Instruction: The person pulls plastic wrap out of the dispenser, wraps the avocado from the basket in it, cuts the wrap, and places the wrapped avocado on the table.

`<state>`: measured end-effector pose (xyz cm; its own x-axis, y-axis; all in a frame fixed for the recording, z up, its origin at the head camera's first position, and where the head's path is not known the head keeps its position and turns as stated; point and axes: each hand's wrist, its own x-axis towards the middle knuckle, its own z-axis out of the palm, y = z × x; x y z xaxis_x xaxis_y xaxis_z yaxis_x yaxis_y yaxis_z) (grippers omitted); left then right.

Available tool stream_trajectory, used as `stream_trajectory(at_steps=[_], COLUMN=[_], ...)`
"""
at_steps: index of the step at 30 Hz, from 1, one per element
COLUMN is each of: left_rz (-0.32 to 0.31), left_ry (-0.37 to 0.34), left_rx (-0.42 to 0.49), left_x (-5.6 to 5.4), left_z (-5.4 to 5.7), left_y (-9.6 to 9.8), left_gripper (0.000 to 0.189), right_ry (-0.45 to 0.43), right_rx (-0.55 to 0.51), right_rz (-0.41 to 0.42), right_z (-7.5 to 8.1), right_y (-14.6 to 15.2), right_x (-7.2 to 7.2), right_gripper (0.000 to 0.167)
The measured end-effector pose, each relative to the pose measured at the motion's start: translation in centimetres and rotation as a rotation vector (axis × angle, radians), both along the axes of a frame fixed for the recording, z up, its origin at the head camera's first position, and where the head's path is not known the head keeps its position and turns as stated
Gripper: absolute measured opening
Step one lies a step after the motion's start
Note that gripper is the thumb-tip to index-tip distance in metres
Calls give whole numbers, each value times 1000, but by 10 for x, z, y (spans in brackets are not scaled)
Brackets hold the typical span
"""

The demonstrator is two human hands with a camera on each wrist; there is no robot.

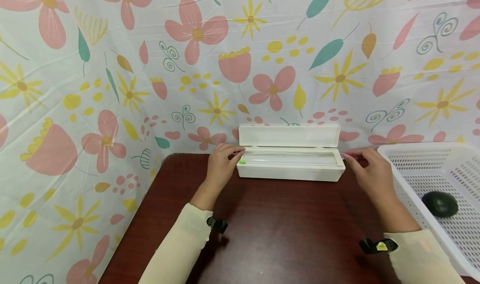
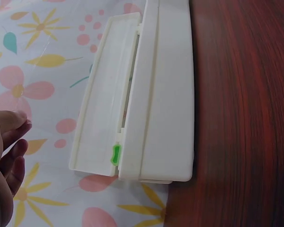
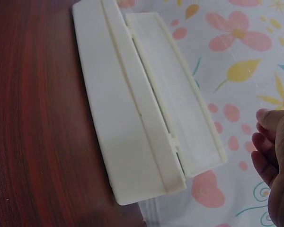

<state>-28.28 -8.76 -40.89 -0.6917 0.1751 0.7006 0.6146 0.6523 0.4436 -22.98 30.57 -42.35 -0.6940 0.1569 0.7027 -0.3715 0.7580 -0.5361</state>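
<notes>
A white cling film dispenser stands at the back of the table, its long lid tipped up behind it. Inside lies a pale roll. Clear cling film, barely visible, is stretched between the hands above the box. My left hand pinches one side of it between thumb and forefinger by the left end. At the right end, my right hand pinches the other side likewise. Both wrist views show the film only as faint glints near the fingertips. A green slider sits at the dispenser's left end.
To the right stands a white perforated basket with a dark green rounded fruit or vegetable in it. A flower-printed cloth hangs close behind and left of the dark red-brown table.
</notes>
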Motion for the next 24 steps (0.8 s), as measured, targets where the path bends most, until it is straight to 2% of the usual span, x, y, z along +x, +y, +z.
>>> stream_trajectory(at_steps=[14,21,24], left_rz=[-38,-60,-65], left_ry=[-8,-29,-11], left_rx=[33,58,66], left_x=[12,16,18], left_z=[16,19,20], left_y=[-6,-7,-8], left_gripper=[14,15,14], right_ry=[50,54,55], right_rx=[14,8,2], right_rz=[38,55,55], right_z=[9,15,16], right_y=[-1,-1,-1], right_x=[10,17,20], right_gripper=[15,18,17])
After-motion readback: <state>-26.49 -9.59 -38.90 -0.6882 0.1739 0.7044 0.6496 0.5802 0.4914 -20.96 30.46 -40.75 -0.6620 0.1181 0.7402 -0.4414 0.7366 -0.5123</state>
